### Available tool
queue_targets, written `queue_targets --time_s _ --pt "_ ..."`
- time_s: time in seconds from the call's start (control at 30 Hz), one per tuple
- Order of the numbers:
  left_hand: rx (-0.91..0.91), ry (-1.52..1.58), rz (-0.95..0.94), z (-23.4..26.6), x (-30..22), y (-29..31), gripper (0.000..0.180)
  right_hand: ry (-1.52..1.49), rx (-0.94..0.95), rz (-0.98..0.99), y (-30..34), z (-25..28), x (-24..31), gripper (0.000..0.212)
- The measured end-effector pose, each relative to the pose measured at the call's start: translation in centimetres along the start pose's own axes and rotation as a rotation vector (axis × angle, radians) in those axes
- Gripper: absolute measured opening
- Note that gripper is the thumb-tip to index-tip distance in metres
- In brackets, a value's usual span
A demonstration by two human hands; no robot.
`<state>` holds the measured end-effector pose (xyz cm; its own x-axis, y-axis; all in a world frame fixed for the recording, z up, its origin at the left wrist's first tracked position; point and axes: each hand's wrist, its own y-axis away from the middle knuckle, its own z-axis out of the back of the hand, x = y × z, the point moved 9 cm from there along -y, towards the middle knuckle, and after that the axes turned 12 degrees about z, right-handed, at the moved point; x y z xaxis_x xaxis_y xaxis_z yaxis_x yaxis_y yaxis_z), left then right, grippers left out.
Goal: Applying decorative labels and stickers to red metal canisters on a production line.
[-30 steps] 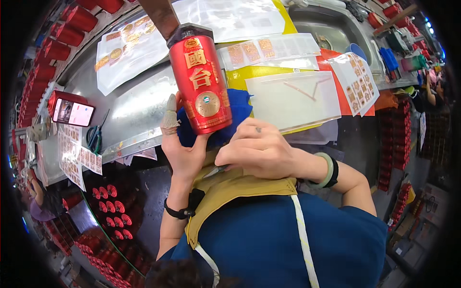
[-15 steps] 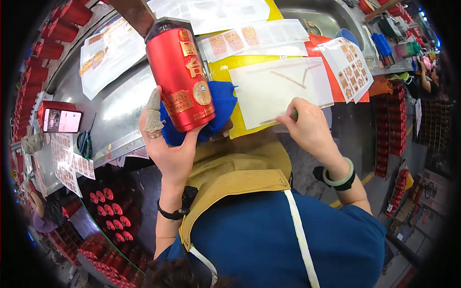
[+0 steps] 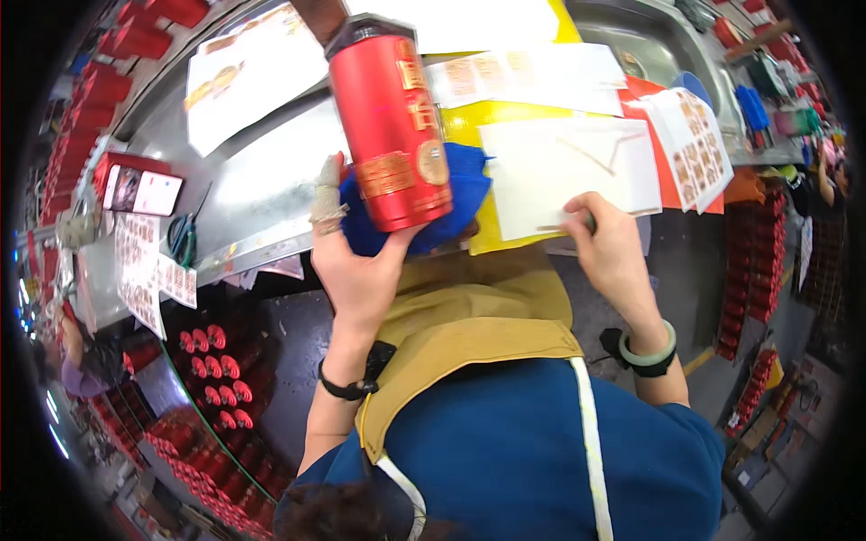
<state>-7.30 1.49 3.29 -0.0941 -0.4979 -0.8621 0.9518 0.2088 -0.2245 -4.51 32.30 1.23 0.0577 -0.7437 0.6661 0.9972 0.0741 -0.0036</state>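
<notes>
In the upper middle of my view, the left hand grasps the red bottle low down, thumb at its base, above the blue cloth. The right hand has its fingertips together at the near edge of the white sheet, right of centre; I can't tell what they pinch. I'd support the bottle steadily without rubbing its gold labels, and pinch lightly, square to the sheet's edge.
</notes>
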Motion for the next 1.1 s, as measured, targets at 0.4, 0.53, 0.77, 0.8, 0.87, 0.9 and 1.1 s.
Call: queue_targets --time_s 0.4,0.53,0.77,0.8,0.87,0.9,1.1 --pt "-0.017 -0.035 -0.036 0.4 -0.4 -0.3 0.076 -0.104 0.112 0.256 -2.6 1.4 8.0 0.004" --pt "-0.043 -0.063 -0.120 0.6 -1.3 -0.1 0.076 -0.321 0.250 0.121 -3.6 -0.9 10.5 0.004" --pt "0.247 0.131 0.072 -0.4 -0.6 -0.2 0.089 -0.382 0.150 0.418 -5.5 -3.4 14.7 0.006" --pt "0.319 0.204 0.090 -0.7 -0.5 0.0 0.089 -0.383 0.152 0.418 -5.6 -3.4 14.7 0.006" --pt "0.355 0.304 0.116 -0.6 -0.4 0.2 0.088 -0.354 0.159 0.336 -5.9 -3.7 14.0 0.006" --pt "0.392 0.405 0.140 -0.7 -0.4 0.2 0.087 -0.364 0.132 0.366 -5.8 -3.7 13.8 0.008" --pt "0.385 0.500 0.241 -1.3 -0.3 0.1 0.080 -0.347 0.135 0.320 -6.0 -4.0 13.4 0.010"
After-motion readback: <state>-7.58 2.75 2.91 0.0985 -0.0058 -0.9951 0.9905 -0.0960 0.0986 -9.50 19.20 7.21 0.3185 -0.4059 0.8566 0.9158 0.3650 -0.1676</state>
